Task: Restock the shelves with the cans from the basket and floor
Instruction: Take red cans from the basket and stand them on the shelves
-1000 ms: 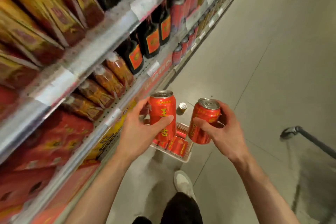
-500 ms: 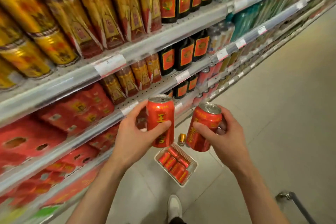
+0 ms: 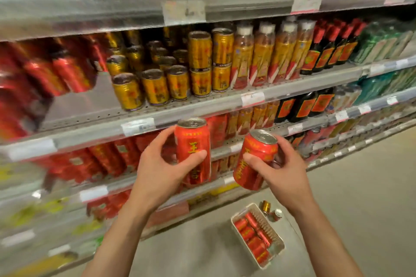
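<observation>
The person stands facing the shelves (image 3: 202, 109), a red can in each hand. The left hand (image 3: 157, 168) wraps one red can (image 3: 193, 150) upright, its fingers (image 3: 193, 157) curled around the body. The right hand (image 3: 283, 171) grips a second red can (image 3: 254, 162), tilted to the left, thumb across its front. On the floor (image 3: 360, 186), near right, a white basket (image 3: 267, 263) holds more red cans lying down; two small cans (image 3: 270, 209) lie just beyond it. Gold cans (image 3: 155, 87) fill the shelf above the hands.
</observation>
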Motion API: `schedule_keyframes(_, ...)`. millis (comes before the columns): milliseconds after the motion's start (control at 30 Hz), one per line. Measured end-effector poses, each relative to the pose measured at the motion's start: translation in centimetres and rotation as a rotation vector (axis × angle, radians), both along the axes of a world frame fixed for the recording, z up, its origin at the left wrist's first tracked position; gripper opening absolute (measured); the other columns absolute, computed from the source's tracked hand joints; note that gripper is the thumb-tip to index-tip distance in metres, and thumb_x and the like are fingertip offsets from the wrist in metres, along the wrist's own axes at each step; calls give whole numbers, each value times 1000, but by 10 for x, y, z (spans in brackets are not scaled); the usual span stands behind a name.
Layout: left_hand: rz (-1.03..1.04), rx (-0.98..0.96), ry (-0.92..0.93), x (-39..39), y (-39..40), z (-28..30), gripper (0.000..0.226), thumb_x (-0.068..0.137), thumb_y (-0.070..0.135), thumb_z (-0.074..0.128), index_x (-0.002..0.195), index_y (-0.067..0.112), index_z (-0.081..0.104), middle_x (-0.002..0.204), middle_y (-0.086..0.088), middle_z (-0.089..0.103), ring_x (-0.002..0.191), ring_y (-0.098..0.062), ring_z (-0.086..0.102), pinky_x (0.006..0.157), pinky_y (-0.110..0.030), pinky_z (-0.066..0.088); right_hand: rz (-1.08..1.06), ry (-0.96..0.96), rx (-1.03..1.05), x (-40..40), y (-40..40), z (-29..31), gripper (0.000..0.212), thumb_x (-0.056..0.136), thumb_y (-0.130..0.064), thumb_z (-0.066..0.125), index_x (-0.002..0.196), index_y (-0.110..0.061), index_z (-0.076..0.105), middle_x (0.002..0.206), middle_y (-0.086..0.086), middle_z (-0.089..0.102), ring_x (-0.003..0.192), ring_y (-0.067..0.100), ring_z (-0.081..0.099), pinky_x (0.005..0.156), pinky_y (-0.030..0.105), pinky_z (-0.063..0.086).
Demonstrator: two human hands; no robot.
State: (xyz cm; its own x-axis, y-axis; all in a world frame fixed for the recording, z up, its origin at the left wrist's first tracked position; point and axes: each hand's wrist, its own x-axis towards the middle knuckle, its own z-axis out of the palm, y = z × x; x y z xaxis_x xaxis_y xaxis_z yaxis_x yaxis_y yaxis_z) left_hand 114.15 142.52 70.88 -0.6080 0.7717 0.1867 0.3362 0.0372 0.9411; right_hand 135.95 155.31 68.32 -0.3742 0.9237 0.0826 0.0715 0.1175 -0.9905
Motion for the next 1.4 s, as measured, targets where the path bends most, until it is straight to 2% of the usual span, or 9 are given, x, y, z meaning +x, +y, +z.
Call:
schedule_keyframes(167, 70, 16, 57, -72, -71, 16, 62, 67, 38, 94, 116, 48, 58, 95, 49, 65, 94, 24, 61, 77, 5, 40, 61, 2, 34, -78, -51, 17, 73, 59, -51, 90, 126, -36, 66, 114, -13, 77, 104, 2, 73, 87, 20, 57)
schedule_keyframes(333, 145, 12, 42, -130, -125, 30, 75, 64, 49, 93, 132, 34, 63, 106, 17, 77, 97, 0, 71, 88, -24, 57, 178, 5, 94, -148, -84, 38, 77, 65, -48, 90, 135, -31, 63, 118, -13, 76, 105, 1, 72, 88, 22, 57)
schedule_keyframes(533, 254, -19, 124, -184, -151, 47, 64, 63, 53, 92, 119, 52, 61, 107, 21, 73, 98, 8, 67, 81, -14, 54, 297, 18, 183, -225, -85, 57, 69, 71, -41, 92, 133, -32, 63, 115, -16, 77, 103, -1, 72, 83, 10, 54)
schedule_keyframes(700, 298, -70, 251, -223, -142, 55, 68, 65, 46, 91, 125, 41, 60, 109, 23, 69, 99, 17, 62, 78, 0, 46, 401, 36, 254, -284, -61, 62, 59, 75, -27, 93, 126, -35, 63, 114, -23, 75, 103, -3, 71, 84, 9, 52)
schedule_keyframes(800, 311, -173, 351, -242, -128, 62, 87, 61, 59, 84, 138, 38, 51, 127, 19, 67, 110, 5, 65, 97, -19, 51, 441, 48, 262, -312, -45, 59, 62, 74, -26, 93, 128, -28, 63, 114, -24, 73, 105, -4, 70, 83, 8, 51)
schedule_keyframes(900, 326, -317, 498, -259, -109, 67, 98, 63, 65, 74, 150, 32, 43, 145, 9, 58, 132, -11, 54, 104, -24, 37, 480, 22, 262, -333, -31, 54, 65, 67, -46, 91, 124, -28, 64, 111, -25, 74, 101, -5, 71, 81, 7, 52)
schedule_keyframes(1100, 283, -522, 635, -293, -73, 72, 84, 63, 63, 73, 135, 29, 48, 109, 1, 74, 106, -22, 69, 85, -32, 53, 494, -37, 282, -357, -18, 45, 82, 59, -64, 85, 132, -34, 59, 110, -19, 75, 100, -8, 70, 78, 8, 54)
schedule_keyframes(1233, 252, -624, 759, -313, -54, 78, 81, 62, 61, 81, 131, 27, 53, 117, -7, 68, 114, -31, 59, 87, -31, 36, 506, -30, 262, -368, -15, 43, 65, 64, -55, 88, 120, -47, 56, 103, -35, 73, 97, -12, 69, 75, 3, 50)
schedule_keyframes(1400, 194, -730, 788, -340, -35, 90, 87, 66, 64, 82, 138, 26, 51, 136, -7, 62, 133, -29, 49, 111, -39, 30, 480, -27, 252, -384, -18, 39, 61, 63, -55, 89, 113, -53, 54, 104, -39, 70, 98, -14, 67, 75, 3, 50)
